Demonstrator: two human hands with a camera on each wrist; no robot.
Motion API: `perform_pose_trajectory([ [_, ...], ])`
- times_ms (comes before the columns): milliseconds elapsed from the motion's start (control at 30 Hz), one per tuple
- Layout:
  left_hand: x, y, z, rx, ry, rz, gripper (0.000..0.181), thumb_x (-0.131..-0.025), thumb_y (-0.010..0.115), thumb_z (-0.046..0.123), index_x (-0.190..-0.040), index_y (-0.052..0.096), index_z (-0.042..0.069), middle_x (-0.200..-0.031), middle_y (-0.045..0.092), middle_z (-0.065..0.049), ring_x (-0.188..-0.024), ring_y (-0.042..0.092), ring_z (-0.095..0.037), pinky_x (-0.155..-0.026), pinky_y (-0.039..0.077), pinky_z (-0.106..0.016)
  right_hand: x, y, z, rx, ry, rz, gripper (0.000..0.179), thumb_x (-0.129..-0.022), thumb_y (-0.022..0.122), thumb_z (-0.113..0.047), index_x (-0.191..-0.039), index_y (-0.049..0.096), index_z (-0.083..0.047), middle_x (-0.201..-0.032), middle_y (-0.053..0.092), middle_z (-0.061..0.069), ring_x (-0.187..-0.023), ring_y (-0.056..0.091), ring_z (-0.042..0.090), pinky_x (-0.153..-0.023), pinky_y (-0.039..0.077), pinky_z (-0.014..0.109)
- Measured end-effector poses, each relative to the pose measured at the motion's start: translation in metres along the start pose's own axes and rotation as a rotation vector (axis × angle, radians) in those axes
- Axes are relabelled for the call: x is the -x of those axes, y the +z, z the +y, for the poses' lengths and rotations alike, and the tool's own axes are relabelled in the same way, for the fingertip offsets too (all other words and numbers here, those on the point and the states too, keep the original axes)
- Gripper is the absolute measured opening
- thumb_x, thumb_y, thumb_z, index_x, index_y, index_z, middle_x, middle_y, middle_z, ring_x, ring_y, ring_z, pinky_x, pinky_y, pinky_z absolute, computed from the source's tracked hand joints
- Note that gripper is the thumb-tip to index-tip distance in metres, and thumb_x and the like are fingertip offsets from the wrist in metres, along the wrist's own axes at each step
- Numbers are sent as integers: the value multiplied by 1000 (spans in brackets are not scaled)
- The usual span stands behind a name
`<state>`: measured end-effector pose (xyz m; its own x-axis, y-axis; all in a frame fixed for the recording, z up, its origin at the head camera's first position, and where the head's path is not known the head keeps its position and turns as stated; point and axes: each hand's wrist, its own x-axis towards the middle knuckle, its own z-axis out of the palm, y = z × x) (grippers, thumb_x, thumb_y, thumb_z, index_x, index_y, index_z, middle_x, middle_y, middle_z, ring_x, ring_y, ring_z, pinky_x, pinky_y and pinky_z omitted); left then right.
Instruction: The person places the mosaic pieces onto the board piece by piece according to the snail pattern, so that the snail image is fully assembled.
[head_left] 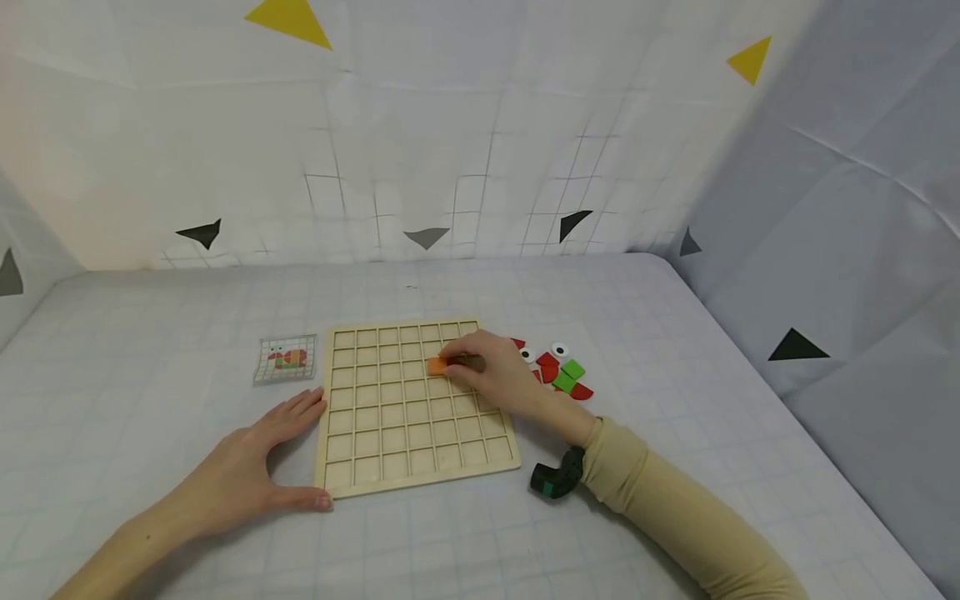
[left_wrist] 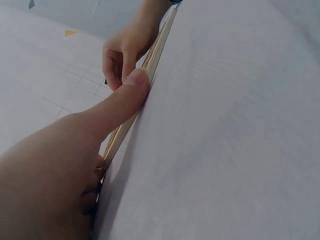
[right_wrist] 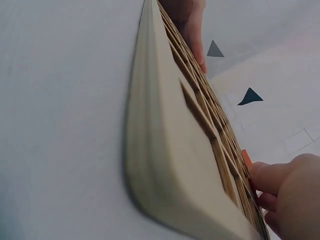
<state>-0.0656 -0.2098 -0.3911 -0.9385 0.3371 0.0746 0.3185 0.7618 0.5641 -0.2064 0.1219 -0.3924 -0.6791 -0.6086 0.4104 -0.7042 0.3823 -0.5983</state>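
A square wooden board (head_left: 393, 437) with a grid of shallow cells lies in the middle of the table. My right hand (head_left: 498, 372) reaches over its upper right part and pinches an orange tile (head_left: 436, 367) between thumb and fingertips. In the right wrist view that orange tile (right_wrist: 246, 158) stands at the fingertips, close over the cells. Against the board's left side lies my left hand (head_left: 240, 475), fingers stretched along the edge and thumb at the near left corner. The left wrist view has this thumb (left_wrist: 120, 102) touching the board's rim.
Right of the board lie loose tiles: red pieces (head_left: 581, 392), green squares (head_left: 573, 369) and white discs with black dots (head_left: 559, 350), partly behind my right hand. Left of it sits a small gridded picture card (head_left: 288, 358). A dark device (head_left: 557, 477) is by my right cuff.
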Motion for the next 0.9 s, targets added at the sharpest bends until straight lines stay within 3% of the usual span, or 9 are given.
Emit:
perform_pose_trajectory([
  [200,1,1,-2,28,-9,-3,111,-64,79,71,-155,40,20,-163,31,6,-150,29,-29,-108,34,-62,2,3,4,70,-78,34,24,-87,78,-11,-110,74,-6,-106,74,5,-101,66,17,-88,55,31],
  [467,0,0,-1,57,-34,-9,113,-62,80,71,-156,37,24,-163,31,5,-149,28,-32,-109,32,-62,3,4,1,167,-78,19,24,-90,75,-16,-113,73,-9,-110,73,1,-105,63,15,-90,54,32],
  [700,1,0,1,54,-51,-8,111,-63,80,71,-156,37,27,-163,30,9,-149,30,-29,-109,33,-55,4,5,-1,192,-92,15,25,-92,73,-15,-116,72,-11,-113,72,-1,-106,62,13,-87,56,30],
  [800,1,0,1,47,-53,-3,110,-63,79,71,-155,37,28,-162,31,10,-149,30,-27,-111,32,-44,4,5,-2,183,-93,12,24,-92,72,-14,-116,73,-10,-113,72,-1,-104,62,13,-84,56,28],
  [900,2,0,1,44,-55,-2,110,-64,79,71,-155,37,28,-162,31,10,-149,31,-27,-110,32,-40,4,5,-2,175,-101,11,22,-93,72,-13,-115,73,-10,-113,73,-1,-104,62,12,-82,56,26],
])
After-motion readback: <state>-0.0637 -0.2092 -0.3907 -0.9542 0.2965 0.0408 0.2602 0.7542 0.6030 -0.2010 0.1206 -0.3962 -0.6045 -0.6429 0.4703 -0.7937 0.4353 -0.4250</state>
